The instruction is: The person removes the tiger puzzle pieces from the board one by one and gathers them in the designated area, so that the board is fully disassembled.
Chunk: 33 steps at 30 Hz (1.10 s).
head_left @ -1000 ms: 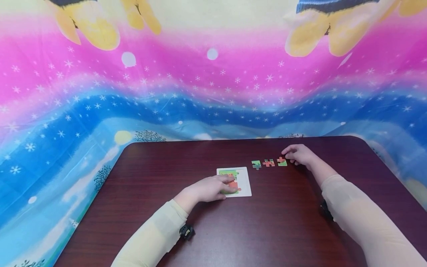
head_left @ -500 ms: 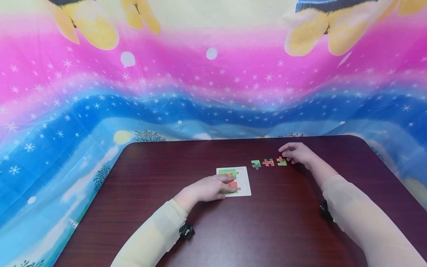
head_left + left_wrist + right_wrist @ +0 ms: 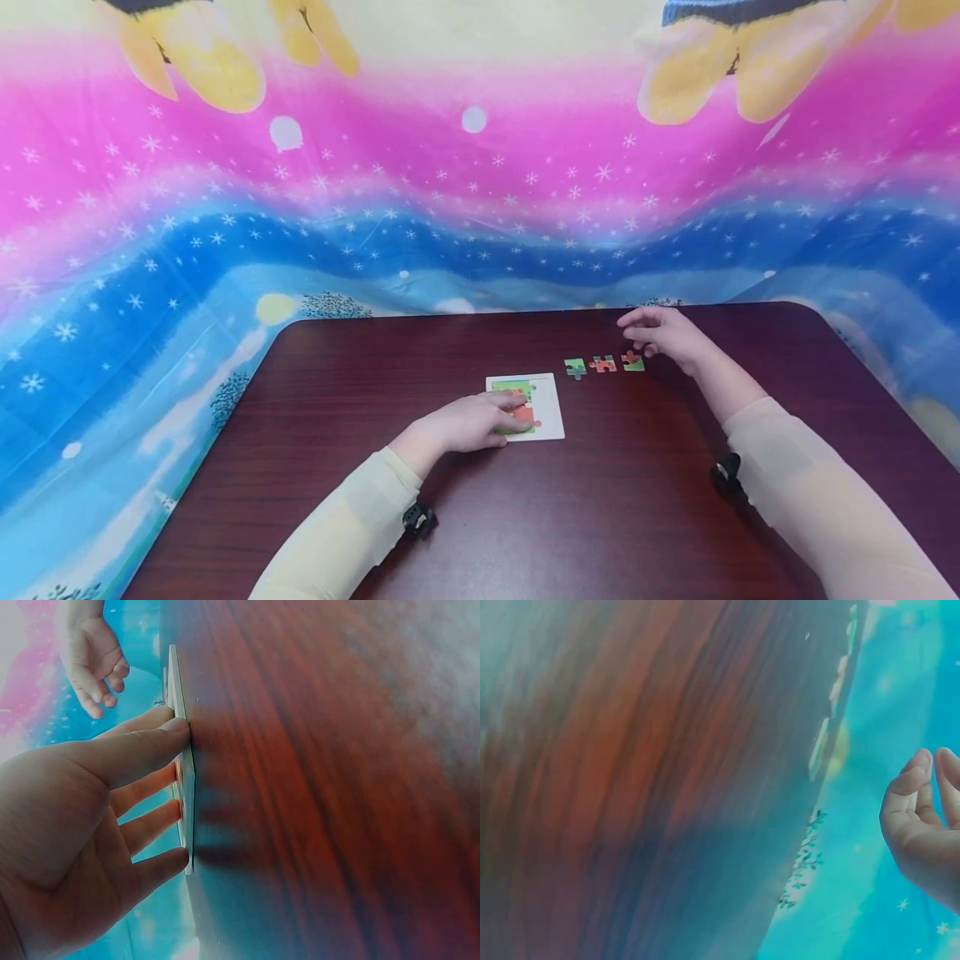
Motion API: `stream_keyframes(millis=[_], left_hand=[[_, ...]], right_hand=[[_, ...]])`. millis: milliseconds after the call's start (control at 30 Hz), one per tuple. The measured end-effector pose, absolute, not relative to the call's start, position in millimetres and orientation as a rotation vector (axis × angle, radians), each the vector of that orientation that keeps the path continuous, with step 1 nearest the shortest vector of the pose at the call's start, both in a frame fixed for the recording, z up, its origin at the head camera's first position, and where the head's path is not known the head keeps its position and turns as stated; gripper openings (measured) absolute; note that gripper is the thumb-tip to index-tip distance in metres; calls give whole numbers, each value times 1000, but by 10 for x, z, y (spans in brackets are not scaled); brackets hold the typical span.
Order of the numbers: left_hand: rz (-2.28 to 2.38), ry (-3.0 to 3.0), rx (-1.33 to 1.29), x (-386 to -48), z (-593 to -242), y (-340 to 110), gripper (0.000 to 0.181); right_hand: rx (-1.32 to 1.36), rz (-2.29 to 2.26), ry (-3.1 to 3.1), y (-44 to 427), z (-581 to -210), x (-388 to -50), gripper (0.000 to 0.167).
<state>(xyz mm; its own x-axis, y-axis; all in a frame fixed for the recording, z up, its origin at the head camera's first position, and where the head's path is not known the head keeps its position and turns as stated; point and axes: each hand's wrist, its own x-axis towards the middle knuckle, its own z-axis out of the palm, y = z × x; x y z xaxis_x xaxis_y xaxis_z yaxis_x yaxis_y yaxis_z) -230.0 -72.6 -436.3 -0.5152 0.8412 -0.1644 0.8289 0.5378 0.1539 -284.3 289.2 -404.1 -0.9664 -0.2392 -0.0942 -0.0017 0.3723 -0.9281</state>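
Observation:
My left hand [image 3: 468, 423] rests on a white-bordered puzzle board [image 3: 553, 417]. In the left wrist view its spread fingers [image 3: 154, 826] touch the board's face, while the thumb lies at the near edge. Green and orange puzzle pieces fill the part of the board that shows beside the fingers; the hand hides some of it. My right hand [image 3: 663, 335] hovers above the table with loosely bent fingers and nothing between them. Just below it lies a green-and-red puzzle piece [image 3: 634, 362]. Left of that are a red-orange puzzle piece [image 3: 603, 364] and a green puzzle piece [image 3: 575, 367], in a row.
The dark reddish-brown table [image 3: 525, 525] carries the board and the loose pieces. Right behind its far edge hangs a printed cloth [image 3: 480, 208] in pink and blue, which also runs down the left and right sides.
My right hand has risen and shifted slightly left, away from the rightmost puzzle piece. The left hand, the board and the loose pieces keep their places.

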Motion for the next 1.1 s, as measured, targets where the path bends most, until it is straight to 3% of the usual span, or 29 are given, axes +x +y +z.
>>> stream_keyframes(millis=[533,1100], left_hand=[[99,2557,1434,-2326,-4405,-733,47],[180,2544,1348,-2313,-4355,-731,51]], right_hand=[[-306,-1680,2344,2490,-3920,-2654,25],[-394,-1590,2298,2012,-4013,-2629,30]])
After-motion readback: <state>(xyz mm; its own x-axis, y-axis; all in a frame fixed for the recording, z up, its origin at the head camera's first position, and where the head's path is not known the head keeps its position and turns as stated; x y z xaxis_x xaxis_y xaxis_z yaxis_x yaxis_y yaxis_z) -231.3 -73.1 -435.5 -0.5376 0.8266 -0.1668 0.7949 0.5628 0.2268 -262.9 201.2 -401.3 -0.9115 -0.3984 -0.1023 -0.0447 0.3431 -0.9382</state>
